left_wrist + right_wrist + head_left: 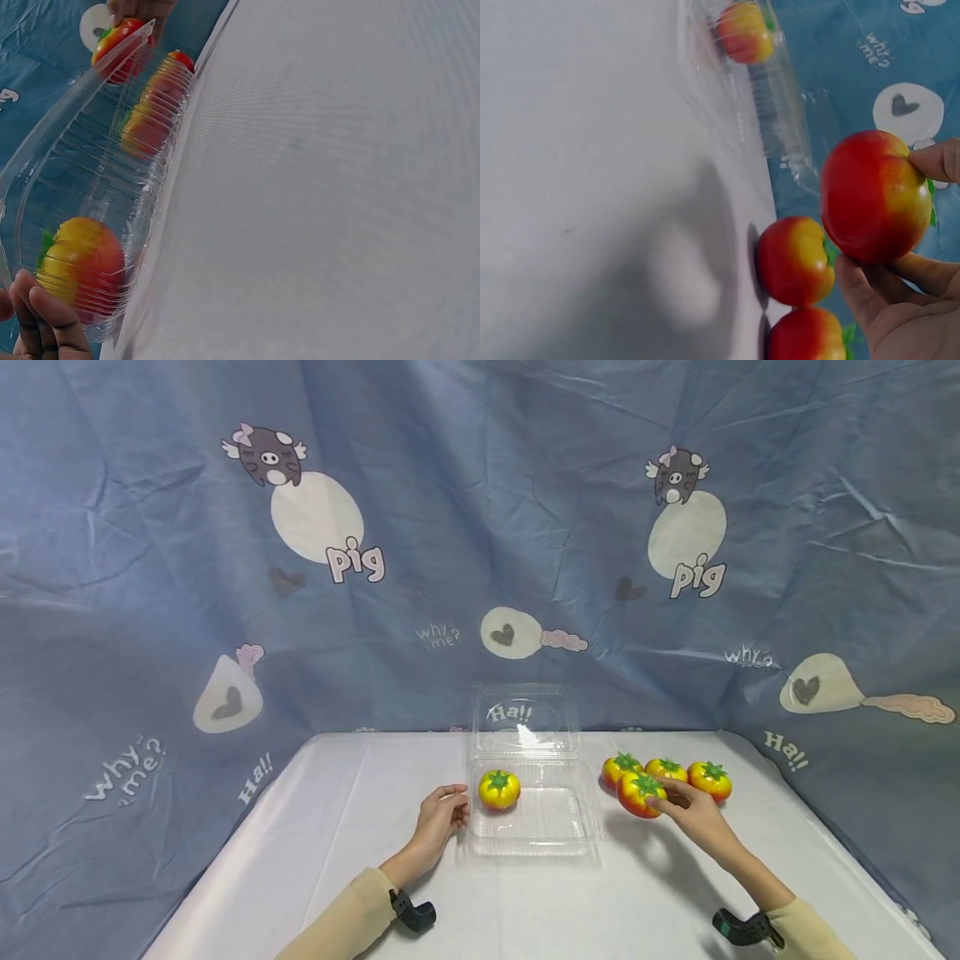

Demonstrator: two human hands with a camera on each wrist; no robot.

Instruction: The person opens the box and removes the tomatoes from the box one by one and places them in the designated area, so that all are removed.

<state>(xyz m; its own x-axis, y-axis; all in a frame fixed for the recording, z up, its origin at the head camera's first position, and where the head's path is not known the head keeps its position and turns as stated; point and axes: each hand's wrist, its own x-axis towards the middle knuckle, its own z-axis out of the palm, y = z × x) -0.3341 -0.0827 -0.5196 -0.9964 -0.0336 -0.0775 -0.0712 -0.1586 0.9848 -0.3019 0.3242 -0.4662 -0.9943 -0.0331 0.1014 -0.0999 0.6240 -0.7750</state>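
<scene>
My right hand pinches a red-and-yellow toy tomato with green leaves, thumb on one side and fingertips on the other. In the right wrist view this tomato is held up beside two others. My left hand is at the left side of a clear plastic clamshell box, its loosely bent fingers right at the box wall in the left wrist view. Inside the box, at its left end, sits another toy tomato. The box's lid stands raised at the back.
Several more toy tomatoes rest right of the box: one at the left, a middle one and a right one. A white cloth covers the table. Behind it hangs a blue printed curtain.
</scene>
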